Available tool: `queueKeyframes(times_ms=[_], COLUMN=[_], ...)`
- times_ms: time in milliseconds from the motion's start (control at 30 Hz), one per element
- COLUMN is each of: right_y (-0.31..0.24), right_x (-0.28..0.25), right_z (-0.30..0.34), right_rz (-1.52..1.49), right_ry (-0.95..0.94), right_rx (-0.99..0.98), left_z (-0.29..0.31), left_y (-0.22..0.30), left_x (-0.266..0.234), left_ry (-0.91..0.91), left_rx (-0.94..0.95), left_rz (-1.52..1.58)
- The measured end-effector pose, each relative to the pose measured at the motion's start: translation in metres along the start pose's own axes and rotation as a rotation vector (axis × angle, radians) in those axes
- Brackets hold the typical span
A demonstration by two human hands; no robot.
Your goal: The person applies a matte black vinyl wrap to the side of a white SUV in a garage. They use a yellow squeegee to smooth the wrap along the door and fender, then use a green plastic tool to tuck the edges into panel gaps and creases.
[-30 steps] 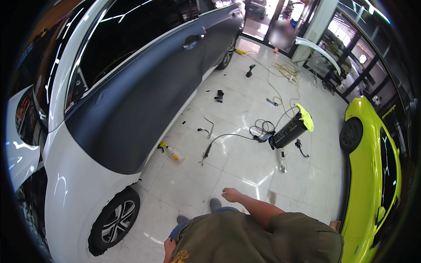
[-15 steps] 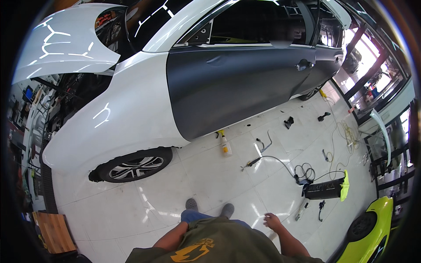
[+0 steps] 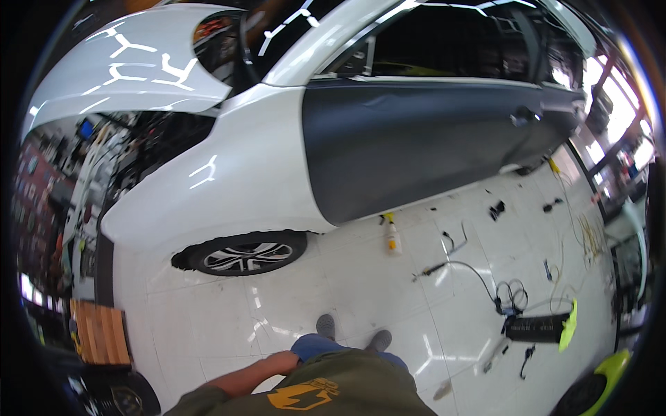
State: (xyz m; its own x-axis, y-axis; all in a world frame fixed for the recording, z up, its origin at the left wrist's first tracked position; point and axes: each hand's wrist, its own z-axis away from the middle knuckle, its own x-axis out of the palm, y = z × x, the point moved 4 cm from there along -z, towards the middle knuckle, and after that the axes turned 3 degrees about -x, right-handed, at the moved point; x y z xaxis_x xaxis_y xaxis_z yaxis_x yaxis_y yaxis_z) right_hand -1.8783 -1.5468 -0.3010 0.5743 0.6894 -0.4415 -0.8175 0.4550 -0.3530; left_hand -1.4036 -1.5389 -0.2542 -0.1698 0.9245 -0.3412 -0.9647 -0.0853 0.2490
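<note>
My left hand [image 3: 283,362] rests low at my left hip, beside the blue jeans [image 3: 312,345]; its fingers are too hidden and blurred to read. My right hand and forearm are out of sight. Ahead of me stands a white car [image 3: 208,166] with its hood raised. Its front door [image 3: 409,145] bears a matte dark grey covering, with a small crease near the top. The front wheel [image 3: 250,258] sits under the white fender. A spray bottle [image 3: 393,239] with a yellow head stands on the floor below the door.
A coiled black cable [image 3: 510,295] lies on the tiled floor beside a black box [image 3: 534,328] with a bright yellow cloth [image 3: 569,326]. Small dark tools [image 3: 497,210] are scattered rightward. A lime-green car [image 3: 610,374] is at lower right, a wooden-topped stand [image 3: 100,333] at left.
My right hand and forearm have gone out of view. The scene has shifted rightward in the picture as my head turned left. My left hand is still by my hip.
</note>
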Motion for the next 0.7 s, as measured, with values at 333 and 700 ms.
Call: queueKeyframes(times_ms=[333, 700], right_y=[-0.051, -0.172], right_x=[-0.024, -0.059], right_z=[0.021, 0.108], right_rz=[0.294, 0.674], right_ry=[0.001, -0.028], right_rx=[-0.082, -0.320], left_z=[0.007, 0.018], left_y=[0.071, 0.012], left_x=[-0.060, -0.095], left_ry=[0.067, 0.321], left_rx=[0.551, 0.365], left_rz=[0.217, 0.466])
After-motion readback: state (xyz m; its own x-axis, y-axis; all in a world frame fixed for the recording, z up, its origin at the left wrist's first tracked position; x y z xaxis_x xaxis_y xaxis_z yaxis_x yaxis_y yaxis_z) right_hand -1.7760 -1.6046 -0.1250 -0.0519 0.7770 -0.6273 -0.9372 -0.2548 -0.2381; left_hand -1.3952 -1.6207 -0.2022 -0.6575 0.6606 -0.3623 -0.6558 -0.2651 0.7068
